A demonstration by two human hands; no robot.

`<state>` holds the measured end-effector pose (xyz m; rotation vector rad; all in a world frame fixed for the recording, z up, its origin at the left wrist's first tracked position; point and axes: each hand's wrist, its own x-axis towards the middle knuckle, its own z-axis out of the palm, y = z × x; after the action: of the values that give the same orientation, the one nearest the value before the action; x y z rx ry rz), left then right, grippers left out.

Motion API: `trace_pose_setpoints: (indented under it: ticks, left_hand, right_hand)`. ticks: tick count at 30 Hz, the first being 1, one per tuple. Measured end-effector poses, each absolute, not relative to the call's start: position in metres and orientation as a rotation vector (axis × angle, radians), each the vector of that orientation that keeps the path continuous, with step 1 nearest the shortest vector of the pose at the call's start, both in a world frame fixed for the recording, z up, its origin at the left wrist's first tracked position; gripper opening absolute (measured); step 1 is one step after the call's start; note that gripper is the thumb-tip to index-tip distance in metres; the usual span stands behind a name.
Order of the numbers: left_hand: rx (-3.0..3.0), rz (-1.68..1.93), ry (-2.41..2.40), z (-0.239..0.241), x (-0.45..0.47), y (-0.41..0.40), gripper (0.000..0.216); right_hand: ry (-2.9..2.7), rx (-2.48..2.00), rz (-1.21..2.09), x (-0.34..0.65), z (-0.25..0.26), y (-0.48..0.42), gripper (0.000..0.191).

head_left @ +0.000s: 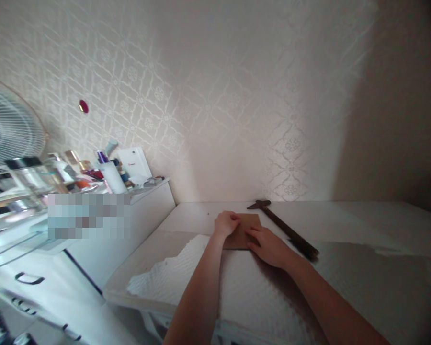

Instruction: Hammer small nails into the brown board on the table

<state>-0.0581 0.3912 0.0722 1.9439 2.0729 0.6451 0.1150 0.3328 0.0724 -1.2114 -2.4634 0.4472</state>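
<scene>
A flat brown board [244, 235], possibly wood or cardboard, lies on the white table in front of me. My left hand [226, 224] rests over its upper left part, fingers curled in a pinch; whatever is between the fingertips is too small to tell. On the board's right side, my right hand [267, 243] touches the surface with thumb and fingers apart. A hammer [285, 225] with a dark head and a wooden handle lies just beyond and to the right of the board, with neither hand on it.
A crumpled white padded sheet [175, 268] covers part of the white table [197, 213]. To the left stands a white drawer cabinet [129, 239] crowded with bottles [112, 177] and a white box [134, 163]. A fan [12, 124] is at far left. The patterned wall borders the table's back.
</scene>
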Motion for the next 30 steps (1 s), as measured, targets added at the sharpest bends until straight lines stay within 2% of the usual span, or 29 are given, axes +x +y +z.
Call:
trace_pose_setpoints:
  ticks: [7,10,14,17,19,24,30]
  left_hand:
    - [1.941,0.625,2.068,0.073,-0.059,0.39,0.021]
    - [1.946,0.622,2.052,0.074,-0.058,0.389,0.023]
    - [1.935,0.597,2.069,0.077,-0.058,0.387,0.025]
    - [1.919,0.563,2.089,0.082,-0.057,0.384,0.029]
    - [1.913,0.524,2.108,0.087,-0.056,0.379,0.039]
    - [1.861,0.305,2.273,0.104,-0.051,0.357,0.079]
    - [1.78,0.05,2.309,0.115,-0.048,0.34,0.092]
  right_hand:
    - [-2.434,-1.221,0.42,0.115,0.069,0.333,0.045]
    - [-2.375,-1.297,0.302,0.116,0.07,0.334,0.045]
    - [-2.154,-1.649,0.073,0.126,0.078,0.335,0.046]
    - [-1.96,-1.959,0.021,0.137,0.084,0.336,0.048]
    - [-1.903,-2.08,0.036,0.144,0.085,0.336,0.049]
    - [-1.898,-2.192,0.122,0.15,0.084,0.34,0.052]
    - [-1.93,-2.19,0.186,0.155,0.08,0.344,0.049]
